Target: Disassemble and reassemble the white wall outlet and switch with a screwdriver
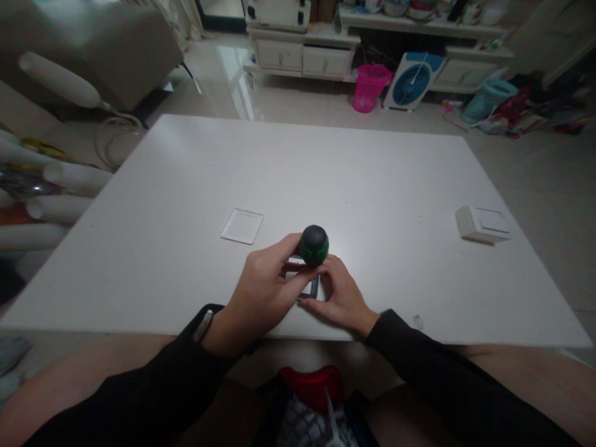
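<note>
A screwdriver point(314, 246) with a green and black handle stands nearly upright, its handle end toward me. My left hand point(265, 288) is closed around it just below the handle; the shaft and tip are hidden. Under it lies a small square piece with a dark frame and white inside, the frame point(315, 288) partly covered by my fingers. My right hand point(344, 295) grips this frame from the right, thumb at the near edge and fingertips close to the screwdriver. A clear square plate point(243, 226) lies flat on the table, beyond my left hand.
The white table point(395, 180) spans the view. A white box-shaped wall switch point(483, 225) sits near its right edge. Past the far edge are a pink basket point(370, 88), a blue and white fan point(412, 81) and a cabinet point(279, 56). White rolls point(60, 208) stand at the left.
</note>
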`<move>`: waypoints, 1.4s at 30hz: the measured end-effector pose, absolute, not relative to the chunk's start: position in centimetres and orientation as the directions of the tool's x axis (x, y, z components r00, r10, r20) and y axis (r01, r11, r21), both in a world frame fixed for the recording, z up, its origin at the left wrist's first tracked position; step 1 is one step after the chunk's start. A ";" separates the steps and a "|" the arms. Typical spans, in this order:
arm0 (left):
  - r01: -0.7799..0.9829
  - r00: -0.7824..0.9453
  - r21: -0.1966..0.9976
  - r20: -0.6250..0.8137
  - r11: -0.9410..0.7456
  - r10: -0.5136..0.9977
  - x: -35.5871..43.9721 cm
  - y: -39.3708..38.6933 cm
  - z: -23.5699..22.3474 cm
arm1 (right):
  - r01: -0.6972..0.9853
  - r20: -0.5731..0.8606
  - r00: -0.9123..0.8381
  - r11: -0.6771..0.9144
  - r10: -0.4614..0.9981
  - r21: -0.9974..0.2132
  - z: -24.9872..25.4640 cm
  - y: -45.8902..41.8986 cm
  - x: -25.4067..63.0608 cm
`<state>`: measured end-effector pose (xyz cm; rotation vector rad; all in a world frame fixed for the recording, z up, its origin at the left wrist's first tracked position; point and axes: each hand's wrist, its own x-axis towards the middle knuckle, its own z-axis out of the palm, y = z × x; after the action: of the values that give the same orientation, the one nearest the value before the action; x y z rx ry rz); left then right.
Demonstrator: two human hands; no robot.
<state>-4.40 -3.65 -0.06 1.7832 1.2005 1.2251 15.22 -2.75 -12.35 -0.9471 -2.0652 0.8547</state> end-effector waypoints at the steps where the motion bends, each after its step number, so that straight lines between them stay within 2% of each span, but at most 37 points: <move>1: 0.321 0.145 0.873 0.337 -0.367 0.930 -4.4 -3.6 0.0 | 0.353 0.314 -0.490 0.514 0.813 -0.782 -12.3 -2.8 15.2; 15: 0.353 0.171 0.865 0.314 -0.355 0.934 -4.7 -3.3 -0.6 | 0.391 0.284 -0.498 0.505 0.819 -0.770 -12.0 -2.8 15.2; 25: 0.264 0.253 0.904 0.273 -0.337 0.928 -4.7 -3.4 -0.8 | 0.379 0.296 -0.506 0.517 0.810 -0.768 -11.9 -2.7 15.2; 31: 0.336 0.328 0.876 0.235 -0.346 0.915 -4.9 -2.9 -1.0 | 0.374 0.308 -0.514 0.532 0.801 -0.760 -11.9 -2.7 15.3; 37: 0.388 0.297 0.846 0.260 -0.365 0.919 -4.4 -2.4 -1.3 | 0.383 0.300 -0.517 0.530 0.801 -0.756 -12.3 -2.7 15.2; 42: 0.314 0.242 0.873 0.306 -0.372 0.921 -4.5 -2.2 -2.0 | 0.384 0.305 -0.515 0.534 0.801 -0.753 -12.2 -2.7 15.2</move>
<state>-4.46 -2.18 -1.99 1.8287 1.1333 1.1227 15.17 -2.71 -12.24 -0.9551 -2.1216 0.8259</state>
